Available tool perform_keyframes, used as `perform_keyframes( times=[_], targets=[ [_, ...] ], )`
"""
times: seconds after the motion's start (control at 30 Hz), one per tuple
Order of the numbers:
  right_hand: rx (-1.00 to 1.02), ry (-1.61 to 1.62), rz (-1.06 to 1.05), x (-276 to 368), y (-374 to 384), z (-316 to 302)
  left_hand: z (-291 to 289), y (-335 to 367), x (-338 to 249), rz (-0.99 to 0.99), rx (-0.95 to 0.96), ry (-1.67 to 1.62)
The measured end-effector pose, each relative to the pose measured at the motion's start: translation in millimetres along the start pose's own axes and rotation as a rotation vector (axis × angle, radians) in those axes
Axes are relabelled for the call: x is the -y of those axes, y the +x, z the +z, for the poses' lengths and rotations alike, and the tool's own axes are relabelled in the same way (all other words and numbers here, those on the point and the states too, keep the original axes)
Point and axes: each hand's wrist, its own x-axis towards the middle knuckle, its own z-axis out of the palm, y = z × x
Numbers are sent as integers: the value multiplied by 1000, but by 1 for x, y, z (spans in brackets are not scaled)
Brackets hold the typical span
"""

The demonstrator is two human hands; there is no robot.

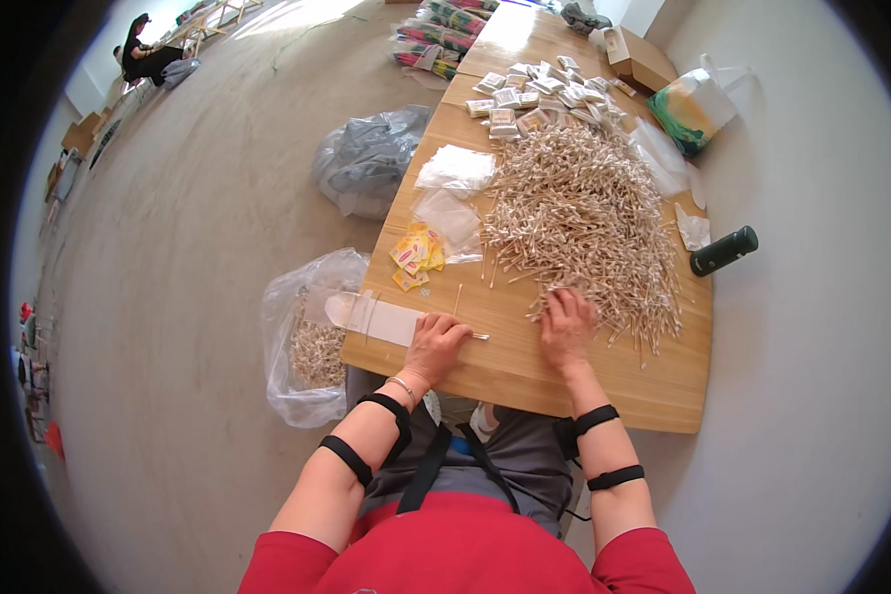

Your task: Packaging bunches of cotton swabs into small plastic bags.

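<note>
A big heap of cotton swabs [584, 213] with wooden sticks and white tips covers the middle of the wooden table. At its near edge, my right hand [567, 325] has its fingers bent and closed on some swabs; the fingertips are partly hidden among them. My left hand [438, 346] rests near the table's front edge, closed around a few cotton swabs whose white tips stick out to the right. Beside that hand lies a flat white strip [391, 323] with a clear rounded end. One loose swab [458, 299] lies just beyond my left hand.
Yellow printed cards [418, 254] and clear plastic bags [455, 169] lie left of the heap. Filled packets [540, 94] sit behind it. A dark green bottle [725, 251] lies at right. On the floor stands a clear bag of swabs [317, 346] near a grey plastic bag [371, 158].
</note>
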Motion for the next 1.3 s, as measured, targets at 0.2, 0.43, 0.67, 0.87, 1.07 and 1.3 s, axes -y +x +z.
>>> perform_keyframes(
  times=[0.2,0.43,0.67,0.87,1.07,1.3],
  targets=[
    [-102,-260,130,8,-3,-6,-1,-1,3,0,-14,11],
    [53,40,126,75,49,23,1,-1,4,11,11,26],
    [333,-45,367,113,81,45,5,-4,5,27,-11,26],
    [59,37,349,62,64,68,2,-2,3,13,11,23],
    [-17,164,262,44,39,54,4,-3,5,19,-7,22],
    [42,256,211,66,10,42,3,-1,2,55,-4,16]
  ],
)
